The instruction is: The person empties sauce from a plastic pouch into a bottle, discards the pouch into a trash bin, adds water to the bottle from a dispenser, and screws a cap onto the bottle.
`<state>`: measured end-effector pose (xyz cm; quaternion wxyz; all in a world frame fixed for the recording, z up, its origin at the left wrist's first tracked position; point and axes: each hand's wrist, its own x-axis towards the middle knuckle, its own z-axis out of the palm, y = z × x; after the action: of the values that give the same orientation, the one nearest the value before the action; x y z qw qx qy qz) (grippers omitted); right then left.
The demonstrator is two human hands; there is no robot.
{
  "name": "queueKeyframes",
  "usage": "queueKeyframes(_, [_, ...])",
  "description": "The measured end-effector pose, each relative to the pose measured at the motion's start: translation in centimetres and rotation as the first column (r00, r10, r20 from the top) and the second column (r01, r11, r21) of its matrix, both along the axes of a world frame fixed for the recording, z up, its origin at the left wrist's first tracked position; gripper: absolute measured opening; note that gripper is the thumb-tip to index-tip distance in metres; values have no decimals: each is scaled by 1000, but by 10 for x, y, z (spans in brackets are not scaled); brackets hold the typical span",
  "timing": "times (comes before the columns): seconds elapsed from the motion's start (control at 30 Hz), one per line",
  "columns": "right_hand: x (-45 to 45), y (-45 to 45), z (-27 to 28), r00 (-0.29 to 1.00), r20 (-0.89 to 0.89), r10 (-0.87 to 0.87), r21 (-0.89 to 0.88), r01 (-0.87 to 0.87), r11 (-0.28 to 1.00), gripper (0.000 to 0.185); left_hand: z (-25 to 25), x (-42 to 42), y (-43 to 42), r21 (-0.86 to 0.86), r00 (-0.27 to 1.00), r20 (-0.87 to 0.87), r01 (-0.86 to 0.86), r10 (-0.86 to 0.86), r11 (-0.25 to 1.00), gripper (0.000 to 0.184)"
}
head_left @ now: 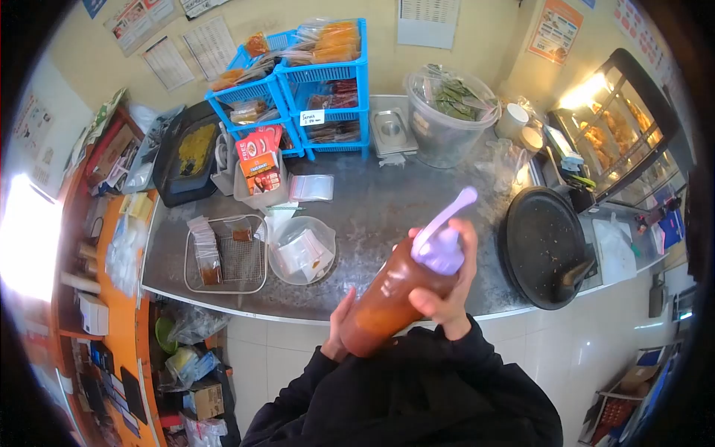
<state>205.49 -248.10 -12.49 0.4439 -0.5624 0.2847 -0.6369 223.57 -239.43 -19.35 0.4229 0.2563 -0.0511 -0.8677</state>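
Observation:
A large sauce bottle with reddish-brown contents is held tilted in front of my body, its purple pump top pointing up and to the right. My right hand grips it near the neck, fingers wrapped behind the pump and thumb on the front. Low on the bottle's left side, my left hand supports the base, its fingers partly hidden. To the left on the steel counter sit a wire basket with small sauce sachets and a round plastic tub holding clear packets.
Blue stacked baskets full of packets stand at the back. Beside them are a steel container and a big bucket with leaves. A round black tray lies at the right edge, near a lit food warmer.

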Motion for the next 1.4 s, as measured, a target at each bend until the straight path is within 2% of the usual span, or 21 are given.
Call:
queueKeyframes(0.07, [1, -10, 0, 930, 368, -13, 315, -112, 943, 83, 15, 7, 8, -288, 992, 83, 120, -100, 950, 95])
queueKeyframes(0.1, [1, -18, -7, 786, 613, -79, 468, -280, 838, 71, 20, 11, 10, -425, 983, 132, 175, -130, 888, 97])
queueKeyframes(0.13, [-19, -39, -65, 642, 763, -75, 505, -520, 689, 50, 28, 12, 9, -569, 980, 56, 188, -190, 801, 101])
queueKeyframes(0.2, [-35, -59, -135, 394, 846, -359, 533, -607, 589, 48, 52, 4, 18, -615, 986, 90, 167, -142, 771, 105])
queueKeyframes(0.3, [-49, -70, -138, 50, 793, -607, 422, -764, 489, 46, 49, 3, 17, -637, 982, 176, 170, -73, 751, 105])
queueKeyframes(0.37, [-54, -76, -142, 83, 835, -544, 422, -732, 535, 46, 41, 6, 17, -606, 962, 274, 172, 1, 776, 103])
queueKeyframes(0.43, [-56, -75, -169, 370, 876, -310, 475, -548, 688, 47, 37, 10, 15, -556, 973, 229, 133, -2, 821, 100])
queueKeyframes(0.53, [-41, -65, -98, 488, 856, -169, 443, -525, 727, 53, 14, 14, 7, -438, 987, 161, 59, 14, 897, 93])
queueKeyframes(0.6, [-12, -40, -31, 810, 565, -158, 415, -114, 903, 56, -3, 17, 1, -340, 990, 133, -3, 51, 941, 88])
queueKeyframes(0.67, [1, -24, 4, 968, 142, -208, 111, 193, 975, 66, -17, 17, -5, -232, 988, 121, -69, 99, 970, 84])
queueKeyframes(0.73, [5, -13, 18, 940, -187, -287, -353, 208, 912, 73, -36, 10, -13, -153, 990, 118, -58, 77, 986, 84])
queueKeyframes(0.8, [14, -6, 19, 887, -303, -348, -575, 121, 809, 82, -32, 1, -15, -122, 965, 246, -59, 87, 991, 87])
queueKeyframes(0.9, [-1, -25, -20, 920, 89, -381, 1, 382, 924, 73, -33, 12, 4, -279, 934, 200, -234, 295, 931, 91])
queueKeyframes(0.93, [-8, -28, -25, 899, 336, -280, 420, 124, 899, 62, -45, 33, 10, -454, 988, -16, -144, 154, 879, 97])
queueKeyframes(0.97, [-29, -44, -69, 827, 526, -199, 572, -171, 802, 53, -34, 34, 16, -517, 986, -2, -141, 164, 844, 98])
queueKeyframes(1.03, [-52, -57, -128, 698, 672, -248, 625, -355, 695, 48, 14, 33, 30, -638, 981, 28, -129, 191, 759, 101])
queueKeyframes(1.13, [-37, -50, -95, 650, 676, -347, 659, -323, 679, 45, 33, 28, 28, -563, 957, 167, -107, 239, 820, 100])
queueKeyframes(1.23, [-32, -51, -82, 852, 505, -143, 560, -197, 805, 47, 16, 27, 12, -418, 965, 177, -103, 192, 903, 98])
queueKeyframes(1.27, [-15, -44, -58, 848, 506, -158, 515, -150, 844, 52, 5, 26, 6, -357, 975, 149, -100, 162, 929, 97])
queueKeyframes(1.37, [13, -21, 14, 997, 13, -76, 202, 72, 977, 65, -22, 20, -11, -135, 991, -115, -82, 67, 987, 91])
queueKeyframes(1.4, [22, -17, 28, 972, -173, -159, -42, 154, 987, 70, -29, 17, -18, -201, 996, -85, -12, -5, 980, 82])
